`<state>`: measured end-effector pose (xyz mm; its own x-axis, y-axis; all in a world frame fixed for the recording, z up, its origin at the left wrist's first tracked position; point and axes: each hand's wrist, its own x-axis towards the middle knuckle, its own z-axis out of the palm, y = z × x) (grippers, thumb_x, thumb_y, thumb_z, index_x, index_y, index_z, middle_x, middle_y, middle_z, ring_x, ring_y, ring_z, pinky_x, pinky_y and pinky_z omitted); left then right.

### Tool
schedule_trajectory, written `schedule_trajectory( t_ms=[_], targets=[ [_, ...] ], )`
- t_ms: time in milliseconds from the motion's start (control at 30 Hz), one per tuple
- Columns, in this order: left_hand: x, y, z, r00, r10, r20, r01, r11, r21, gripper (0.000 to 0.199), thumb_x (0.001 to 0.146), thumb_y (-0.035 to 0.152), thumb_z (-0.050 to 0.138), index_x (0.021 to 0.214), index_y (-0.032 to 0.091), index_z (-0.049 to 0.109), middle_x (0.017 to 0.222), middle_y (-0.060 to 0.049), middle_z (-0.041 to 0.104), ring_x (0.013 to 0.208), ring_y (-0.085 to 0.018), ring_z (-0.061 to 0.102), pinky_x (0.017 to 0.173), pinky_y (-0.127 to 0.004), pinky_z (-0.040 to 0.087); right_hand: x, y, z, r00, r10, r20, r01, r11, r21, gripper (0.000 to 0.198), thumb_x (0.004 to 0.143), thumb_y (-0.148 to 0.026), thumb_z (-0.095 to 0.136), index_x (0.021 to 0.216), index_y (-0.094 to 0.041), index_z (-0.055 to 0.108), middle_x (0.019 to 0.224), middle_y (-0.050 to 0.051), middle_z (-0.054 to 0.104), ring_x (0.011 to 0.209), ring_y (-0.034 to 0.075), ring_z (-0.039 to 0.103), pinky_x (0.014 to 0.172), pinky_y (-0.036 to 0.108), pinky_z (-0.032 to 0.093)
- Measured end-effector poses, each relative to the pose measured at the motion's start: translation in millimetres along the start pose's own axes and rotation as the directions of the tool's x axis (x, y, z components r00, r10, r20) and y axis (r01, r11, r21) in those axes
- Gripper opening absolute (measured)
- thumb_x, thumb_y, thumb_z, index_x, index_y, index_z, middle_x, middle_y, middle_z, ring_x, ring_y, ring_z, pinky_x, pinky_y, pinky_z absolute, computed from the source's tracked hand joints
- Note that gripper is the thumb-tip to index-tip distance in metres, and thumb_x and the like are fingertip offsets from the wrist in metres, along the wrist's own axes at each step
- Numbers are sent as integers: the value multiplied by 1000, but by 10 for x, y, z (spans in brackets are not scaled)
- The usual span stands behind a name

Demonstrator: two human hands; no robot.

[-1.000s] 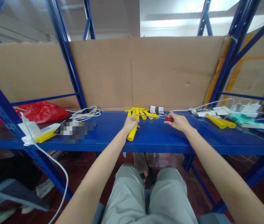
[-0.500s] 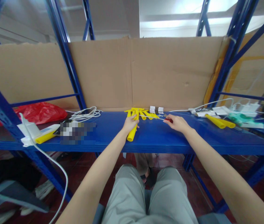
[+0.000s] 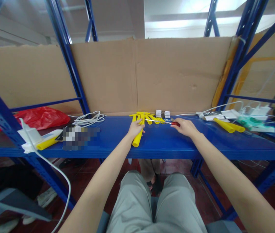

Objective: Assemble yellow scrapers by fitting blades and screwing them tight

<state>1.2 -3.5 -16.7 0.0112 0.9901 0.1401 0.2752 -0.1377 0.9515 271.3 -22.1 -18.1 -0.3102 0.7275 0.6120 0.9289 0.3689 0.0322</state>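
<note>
On blue shelf (image 3: 166,139) | gripping yellow T-piece (image 3: 137,139) in left hand (image 3: 134,128), red-handled screwdriver (image 3: 175,123) in right hand (image 3: 185,127) | apparently screwing, tip unclear | next: keep aligned

1 head-worn camera looks forward and down, near the long blue bench (image 3: 171,139), facing brown cardboard panels (image 3: 103,74).
</note>
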Motion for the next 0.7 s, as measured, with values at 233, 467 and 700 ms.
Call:
schedule_trajectory(
  t_ms=[233, 467, 700],
  targets=[
    [4, -7, -2, 1000, 2, -1, -2, 1000, 7, 66, 81, 11, 58, 144, 11, 39, 85, -11, 69, 46, -10, 60, 41, -19, 48, 14, 3, 12, 999, 22, 42, -23, 1000, 13, 19, 86, -41, 55, 91, -23, 60, 85, 7, 71, 76, 23, 65, 60, 29, 38],
    [-42, 37, 9, 1000, -2, -10, 2, 1000, 4, 64, 82, 9, 58, 144, 10, 40, 76, -6, 67, 42, -8, 57, 38, -16, 44, 15, 24, 26, 1000, 9, -15, -10, 998, -65, 14, 86, -36, 56, 88, -22, 60, 78, 5, 70, 72, 21, 64, 55, 27, 34],
    [-28, 37, 16, 1000, -12, -20, 12, 1000, -6, 63, 82, 8, 58, 143, 10, 42, 74, -5, 66, 40, -7, 55, 38, -17, 45, 11, 37, 38, 996, -56, -67, 52, 996, -66, 27, 89, -41, 52, 93, -21, 68, 96, 9, 73, 85, 23, 66, 61, 28, 40]
  ],
)
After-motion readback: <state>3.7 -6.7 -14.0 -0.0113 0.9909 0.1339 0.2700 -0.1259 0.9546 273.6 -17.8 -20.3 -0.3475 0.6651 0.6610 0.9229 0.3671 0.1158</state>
